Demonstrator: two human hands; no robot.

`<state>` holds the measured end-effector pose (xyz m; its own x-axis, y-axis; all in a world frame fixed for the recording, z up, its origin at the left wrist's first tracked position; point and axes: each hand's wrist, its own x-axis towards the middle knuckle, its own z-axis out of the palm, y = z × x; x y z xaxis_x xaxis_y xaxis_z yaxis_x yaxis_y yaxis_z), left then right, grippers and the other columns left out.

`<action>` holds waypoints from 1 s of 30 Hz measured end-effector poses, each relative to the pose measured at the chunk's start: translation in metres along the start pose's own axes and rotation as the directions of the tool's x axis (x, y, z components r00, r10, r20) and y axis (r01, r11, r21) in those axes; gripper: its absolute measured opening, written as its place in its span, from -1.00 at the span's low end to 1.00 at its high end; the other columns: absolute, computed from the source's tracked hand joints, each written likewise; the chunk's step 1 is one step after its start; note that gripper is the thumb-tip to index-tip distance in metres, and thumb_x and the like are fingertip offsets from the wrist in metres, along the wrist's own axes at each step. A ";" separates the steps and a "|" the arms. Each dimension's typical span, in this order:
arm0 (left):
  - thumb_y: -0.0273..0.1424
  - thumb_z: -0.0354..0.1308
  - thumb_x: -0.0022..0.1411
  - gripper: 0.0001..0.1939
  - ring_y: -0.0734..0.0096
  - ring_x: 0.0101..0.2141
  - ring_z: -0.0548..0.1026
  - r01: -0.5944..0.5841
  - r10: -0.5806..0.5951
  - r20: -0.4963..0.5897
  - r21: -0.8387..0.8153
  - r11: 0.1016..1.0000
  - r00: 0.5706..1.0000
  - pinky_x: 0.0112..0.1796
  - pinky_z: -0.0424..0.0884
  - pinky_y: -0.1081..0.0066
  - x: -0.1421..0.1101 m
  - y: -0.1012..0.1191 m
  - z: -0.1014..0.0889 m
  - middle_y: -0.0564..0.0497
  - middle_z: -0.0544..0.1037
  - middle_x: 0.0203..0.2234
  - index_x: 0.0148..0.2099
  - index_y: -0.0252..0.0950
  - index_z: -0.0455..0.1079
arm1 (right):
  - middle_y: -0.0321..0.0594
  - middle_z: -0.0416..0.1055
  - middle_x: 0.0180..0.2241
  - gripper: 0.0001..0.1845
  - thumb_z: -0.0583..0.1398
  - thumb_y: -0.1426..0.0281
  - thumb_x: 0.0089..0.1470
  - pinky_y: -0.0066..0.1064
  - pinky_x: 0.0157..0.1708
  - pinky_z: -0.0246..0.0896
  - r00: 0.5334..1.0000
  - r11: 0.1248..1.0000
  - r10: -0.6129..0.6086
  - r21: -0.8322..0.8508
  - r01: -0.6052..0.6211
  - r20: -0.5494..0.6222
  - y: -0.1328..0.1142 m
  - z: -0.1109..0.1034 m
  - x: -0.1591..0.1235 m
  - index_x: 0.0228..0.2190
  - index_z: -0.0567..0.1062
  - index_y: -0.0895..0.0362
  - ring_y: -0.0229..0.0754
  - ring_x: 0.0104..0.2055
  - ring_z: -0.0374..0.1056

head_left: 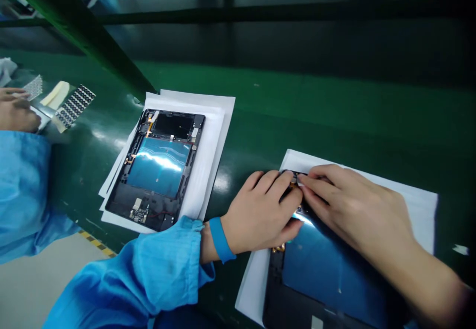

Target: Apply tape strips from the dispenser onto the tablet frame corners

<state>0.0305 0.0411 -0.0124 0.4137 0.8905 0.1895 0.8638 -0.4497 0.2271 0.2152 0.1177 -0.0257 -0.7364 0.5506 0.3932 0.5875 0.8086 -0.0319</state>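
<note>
An opened tablet [327, 274] with a blue inner panel lies on a white sheet [420, 205] at the lower right. My left hand [260, 215] rests on its upper left corner, fingers bent and pressed onto the frame. My right hand [357, 205] reaches in from the right, its fingertips pinched together at the tablet's top edge, meeting the left fingers. What the fingertips press or hold is too small to make out. A blue band sits on my left wrist, above a blue sleeve.
A second opened tablet [158, 168] lies on stacked white sheets [211, 140] to the left. A co-worker's hand [17, 113] and blue sleeve are at the far left, beside sheets of small dark pads [74, 106]. A green beam [85, 31] slants above the green bench.
</note>
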 end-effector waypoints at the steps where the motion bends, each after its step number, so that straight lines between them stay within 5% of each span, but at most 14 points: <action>1: -0.21 0.03 0.38 -0.58 0.01 0.10 0.41 0.004 -0.004 -0.003 -0.004 1.000 1.000 0.08 0.36 0.10 0.001 -0.001 0.000 -0.26 0.45 0.14 0.09 -0.42 0.42 | -0.19 0.51 -0.26 -0.77 0.12 0.42 0.32 -0.34 -0.46 0.08 0.999 1.000 -0.020 -0.015 0.020 0.025 0.000 -0.002 0.002 -0.31 0.56 0.19 -0.23 -0.34 0.35; 7: -0.23 0.13 0.32 -0.52 -0.03 0.16 0.38 0.026 -0.024 0.033 -0.051 0.998 0.999 0.15 0.32 0.06 0.004 -0.006 0.001 -0.27 0.44 0.17 0.17 -0.44 0.35 | -0.09 0.42 -0.35 -0.82 0.13 0.56 0.18 -0.31 -0.47 0.06 0.973 0.997 -0.004 -0.073 0.021 0.232 -0.014 -0.013 0.011 -0.31 0.56 0.24 -0.11 -0.34 0.31; 15: -0.28 0.05 0.38 -0.53 -0.19 0.12 0.41 -0.072 0.072 0.001 0.056 0.996 0.997 0.08 0.37 -0.07 0.018 -0.021 0.001 -0.36 0.43 0.16 0.23 -0.45 0.31 | 0.00 0.45 -0.06 -0.72 0.07 0.45 0.29 -0.22 -0.15 0.29 0.959 0.985 0.148 -0.119 -0.122 0.243 -0.036 -0.024 -0.002 -0.09 0.53 0.25 -0.04 -0.07 0.34; 17: -0.23 0.03 0.41 -0.54 -0.21 0.12 0.41 -0.080 0.081 -0.007 0.075 0.994 0.997 0.07 0.38 -0.08 0.020 -0.022 0.001 -0.37 0.43 0.15 0.20 -0.44 0.34 | -0.09 0.46 -0.01 -0.74 0.05 0.43 0.32 -0.24 -0.03 0.28 0.981 0.989 0.118 -0.109 -0.102 0.152 -0.032 -0.041 -0.033 -0.13 0.53 0.18 -0.08 0.01 0.33; 19: -0.19 0.00 0.43 -0.52 -0.22 0.12 0.41 -0.078 0.079 -0.007 0.082 0.994 0.997 0.07 0.39 -0.09 0.020 -0.021 0.001 -0.37 0.42 0.15 0.20 -0.44 0.35 | -0.15 0.50 -0.07 -0.79 0.09 0.46 0.30 -0.25 0.04 0.27 0.986 0.978 0.148 -0.139 -0.157 -0.075 -0.023 -0.065 -0.077 -0.16 0.52 0.14 -0.10 0.04 0.34; 21: -0.16 -0.03 0.45 -0.51 -0.23 0.12 0.41 -0.074 0.075 -0.004 0.084 0.994 0.997 0.08 0.39 -0.10 0.020 -0.020 0.000 -0.36 0.42 0.15 0.20 -0.42 0.35 | -0.15 0.52 -0.13 -0.77 0.18 0.47 0.25 -0.23 -0.06 0.31 0.923 0.906 0.290 -0.239 -0.350 -0.253 -0.008 -0.087 -0.122 -0.06 0.48 0.11 -0.08 -0.04 0.39; 24: -0.15 -0.03 0.44 -0.53 -0.21 0.13 0.41 -0.066 0.066 -0.003 0.081 0.995 0.998 0.09 0.39 -0.12 0.020 -0.020 -0.001 -0.33 0.42 0.15 0.20 -0.37 0.34 | -0.01 0.50 -0.06 -0.65 0.13 0.40 0.30 -0.20 -0.27 0.30 0.771 0.675 0.562 -0.371 -0.637 -0.300 0.019 -0.108 -0.170 0.10 0.41 0.09 0.02 -0.10 0.43; 26: -0.17 -0.02 0.44 -0.54 -0.21 0.12 0.42 -0.066 0.067 -0.008 0.072 0.995 0.998 0.08 0.40 -0.13 0.021 -0.021 -0.001 -0.34 0.41 0.14 0.20 -0.36 0.34 | 0.05 0.48 0.00 -0.63 0.05 0.35 0.35 -0.22 -0.34 0.27 0.689 0.559 0.679 -0.431 -0.708 -0.252 0.031 -0.112 -0.183 0.13 0.38 0.13 0.05 -0.09 0.44; 30: -0.20 -0.01 0.43 -0.55 -0.19 0.12 0.42 -0.084 0.084 -0.012 0.046 0.995 0.996 0.09 0.42 -0.17 0.023 -0.024 -0.002 -0.36 0.40 0.15 0.21 -0.37 0.32 | 0.05 0.52 -0.08 -0.64 0.00 0.29 0.39 -0.31 -0.45 0.18 0.651 0.503 0.724 -0.471 -0.724 -0.229 0.041 -0.111 -0.179 0.02 0.46 0.19 -0.04 -0.19 0.46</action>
<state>0.0189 0.0719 -0.0116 0.4818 0.8484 0.2191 0.8385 -0.5190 0.1660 0.4089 0.0294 0.0049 0.0222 0.8962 0.4431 0.9871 -0.0898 0.1322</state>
